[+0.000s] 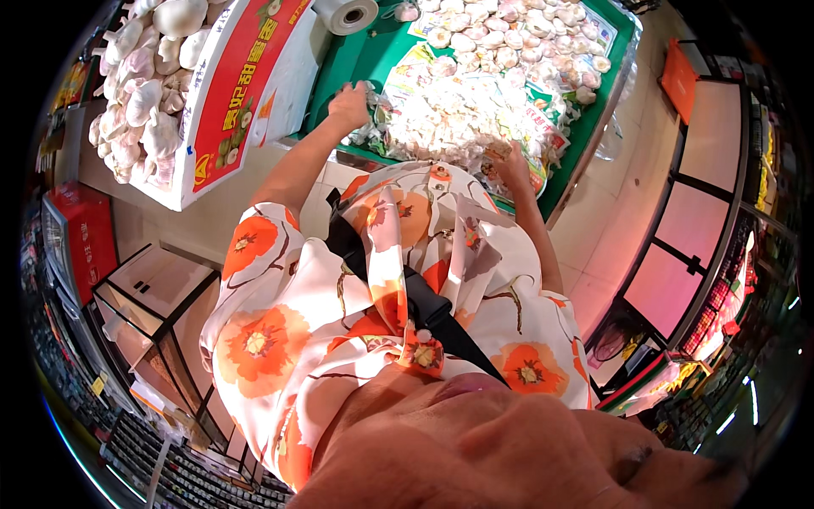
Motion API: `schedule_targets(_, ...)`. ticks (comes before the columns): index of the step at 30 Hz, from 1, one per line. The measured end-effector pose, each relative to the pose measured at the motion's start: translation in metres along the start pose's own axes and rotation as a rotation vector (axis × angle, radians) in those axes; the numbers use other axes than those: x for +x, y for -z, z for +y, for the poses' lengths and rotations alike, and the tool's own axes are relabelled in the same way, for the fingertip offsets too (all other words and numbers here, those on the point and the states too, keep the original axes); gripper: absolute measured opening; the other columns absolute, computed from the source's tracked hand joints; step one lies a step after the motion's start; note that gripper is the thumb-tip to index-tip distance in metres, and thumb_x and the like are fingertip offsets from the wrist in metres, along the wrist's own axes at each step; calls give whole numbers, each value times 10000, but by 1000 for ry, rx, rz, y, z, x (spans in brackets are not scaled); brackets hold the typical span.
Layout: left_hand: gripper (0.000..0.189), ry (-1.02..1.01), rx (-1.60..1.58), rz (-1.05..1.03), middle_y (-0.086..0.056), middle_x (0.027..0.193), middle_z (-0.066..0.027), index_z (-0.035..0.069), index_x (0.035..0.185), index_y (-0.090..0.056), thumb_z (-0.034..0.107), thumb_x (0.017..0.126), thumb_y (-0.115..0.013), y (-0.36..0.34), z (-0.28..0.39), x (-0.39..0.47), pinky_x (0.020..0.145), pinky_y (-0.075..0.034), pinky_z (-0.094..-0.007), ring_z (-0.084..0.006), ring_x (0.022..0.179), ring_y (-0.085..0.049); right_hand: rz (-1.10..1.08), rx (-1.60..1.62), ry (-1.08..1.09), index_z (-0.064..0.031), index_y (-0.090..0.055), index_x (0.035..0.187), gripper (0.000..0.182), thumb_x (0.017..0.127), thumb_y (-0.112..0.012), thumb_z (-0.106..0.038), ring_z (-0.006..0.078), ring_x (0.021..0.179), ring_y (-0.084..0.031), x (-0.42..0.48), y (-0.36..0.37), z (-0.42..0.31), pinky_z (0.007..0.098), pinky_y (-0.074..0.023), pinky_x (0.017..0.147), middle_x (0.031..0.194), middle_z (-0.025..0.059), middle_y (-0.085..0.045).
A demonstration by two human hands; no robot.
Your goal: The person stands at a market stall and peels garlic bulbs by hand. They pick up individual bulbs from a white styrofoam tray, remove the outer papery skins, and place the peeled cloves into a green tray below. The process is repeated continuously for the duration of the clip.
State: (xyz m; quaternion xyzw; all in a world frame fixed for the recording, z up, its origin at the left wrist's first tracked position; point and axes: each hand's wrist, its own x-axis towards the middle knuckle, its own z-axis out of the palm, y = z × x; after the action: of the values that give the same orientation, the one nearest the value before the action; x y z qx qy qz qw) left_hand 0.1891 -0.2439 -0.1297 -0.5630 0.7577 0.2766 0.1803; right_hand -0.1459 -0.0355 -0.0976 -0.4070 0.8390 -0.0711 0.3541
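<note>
Garlic skins (432, 124) lie in a bright, overexposed heap on the green display counter (346, 60), close in front of me. My left hand (350, 107) is at the left side of this heap, its fingers bent down by the loose skins. Whether it grips any of them is hidden. At the near right of the heap, my right hand (514, 167) reaches in beside a small brownish piece (498, 149) that I cannot make out. Its fingers are mostly hidden. Beyond the skins, many garlic bulbs (502, 38) are spread over printed plastic sheets.
A white foam box with a red printed panel (238, 95) stands at the left, with garlic bulbs (143, 95) heaped in it. Next to it is a roll of plastic bags (346, 14). Low cabinets (677, 223) line the right side, past a tiled floor (594, 216).
</note>
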Motion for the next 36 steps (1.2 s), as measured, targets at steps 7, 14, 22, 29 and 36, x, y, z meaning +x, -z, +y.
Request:
schedule_targets(7, 530, 28, -137, -92, -436, 1234, -278, 83, 1265, -389, 66, 773, -583, -57, -13, -10, 906, -472, -469, -437, 1053, -563, -85, 87, 181, -29, -355, 1333, 688, 736, -654, -195, 431, 1069, -561, -7, -60, 36, 439, -463, 881, 1146, 310, -560)
schedule_targets(14, 414, -174, -246, -228, -616, 988, -291, -8, 1160, -426, 173, 814, -564, -78, -8, -13, 832, -479, -460, -414, 979, -596, -94, 84, 236, -66, -436, 1336, 666, 741, -695, -214, 370, 961, -597, -6, -44, 8, 425, -483, 827, 1120, 281, -583)
schedule_targets(22, 472, -326, -318, -298, -615, 1001, -269, -8, 1134, -460, 153, 732, -645, -41, 29, -50, 854, -472, -435, -396, 984, -594, -206, -478, -380, -62, -492, 1264, 559, 840, -534, -424, 369, 1111, -576, -38, -4, 56, 456, -455, 927, 1200, 252, -575)
schedule_targets(29, 375, -310, -278, -343, -637, 1030, -229, 30, 1152, -557, 114, 787, -562, -80, 21, -28, 863, -473, -450, -384, 983, -606, -385, -426, -97, 17, -516, 1159, 542, 814, -566, -398, 406, 1063, -590, -6, -66, 92, 474, -459, 890, 1091, 284, -614)
schedule_targets(36, 300, -587, -438, -286, -649, 949, -190, 96, 1069, -587, 174, 779, -609, -112, 77, -15, 799, -492, -421, -340, 903, -627, -443, -116, 275, 15, -596, 977, 314, 840, -605, -268, 353, 768, -639, 41, -110, 46, 399, -498, 673, 836, 221, -653)
